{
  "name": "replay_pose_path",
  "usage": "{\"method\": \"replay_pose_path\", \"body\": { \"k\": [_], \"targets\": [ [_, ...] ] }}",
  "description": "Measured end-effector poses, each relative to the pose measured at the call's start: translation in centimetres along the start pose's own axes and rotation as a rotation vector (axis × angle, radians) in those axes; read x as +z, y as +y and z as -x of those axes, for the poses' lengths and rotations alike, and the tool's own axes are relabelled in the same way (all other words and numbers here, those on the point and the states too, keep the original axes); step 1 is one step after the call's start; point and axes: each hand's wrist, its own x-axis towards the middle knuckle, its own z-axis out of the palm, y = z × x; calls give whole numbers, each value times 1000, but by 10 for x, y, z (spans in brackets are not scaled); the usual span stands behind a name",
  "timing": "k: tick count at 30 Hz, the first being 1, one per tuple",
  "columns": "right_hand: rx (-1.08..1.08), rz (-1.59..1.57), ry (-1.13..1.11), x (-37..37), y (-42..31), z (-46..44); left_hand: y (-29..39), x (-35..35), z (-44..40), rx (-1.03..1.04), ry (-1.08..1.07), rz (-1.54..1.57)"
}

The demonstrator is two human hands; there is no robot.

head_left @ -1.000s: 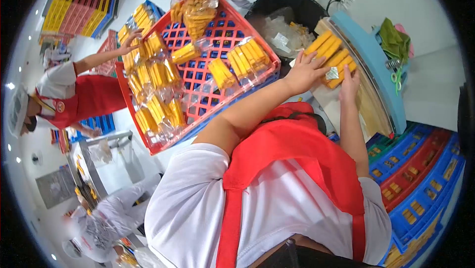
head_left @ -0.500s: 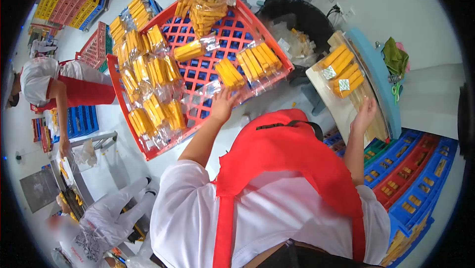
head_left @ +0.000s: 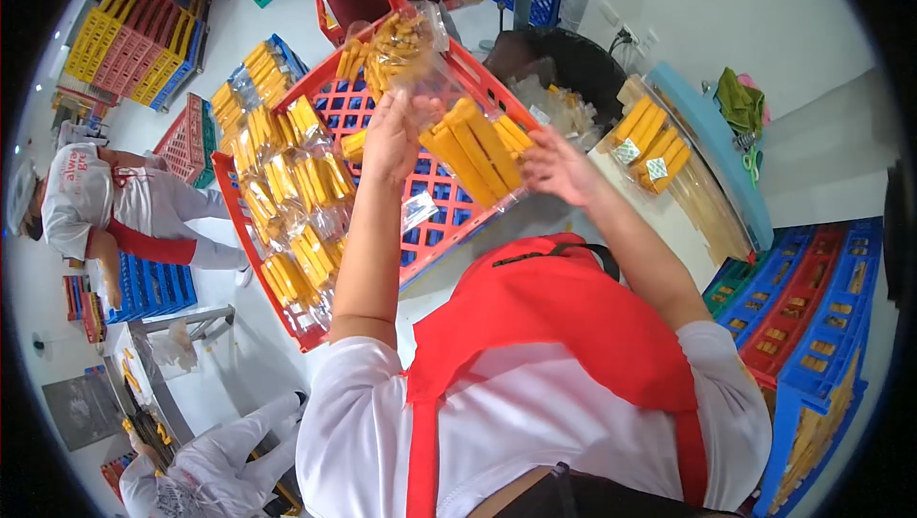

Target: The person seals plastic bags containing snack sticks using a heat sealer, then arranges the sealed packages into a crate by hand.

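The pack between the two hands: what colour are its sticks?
The sticks are golden yellow, showing best in the head view.

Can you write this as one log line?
left hand: at one side of bag of yellow sticks; right hand: at other side; bag: over red crate

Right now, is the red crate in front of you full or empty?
Partly full: wrapped yellow packs crowd the left side of the red crate, while parts of its bottom show bare.
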Motion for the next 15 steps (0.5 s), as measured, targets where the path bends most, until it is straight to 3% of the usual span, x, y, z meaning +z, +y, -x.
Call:
{"method": "replay_pose_path", "body": {
  "k": [1,2,4,6,8,10,11,15],
  "targets": [
    [174,-170,-219,4,6,-12,4,7,-1,14,-5,-3],
    [170,-160,-231,4,10,-15,6,14,-2,36,-35,73],
    [162,-285,-514,58,5,14,12,29,2,78,-56,147],
    [89,-235,-590,65,-3,8,17,45,18,133,-237,480],
    [11,-193,-669,74,-10,3,14,58,34,215,-300,487],
    [-234,-82,-521,85,-19,8,14,68,47,407,-146,-286],
    [-341,28,-544,92,-27,18,12,63,48,298,-153,-240],
    [-460,123,-515,103,-28,28,23,67,55,301,-61,-189]
  ]
}}
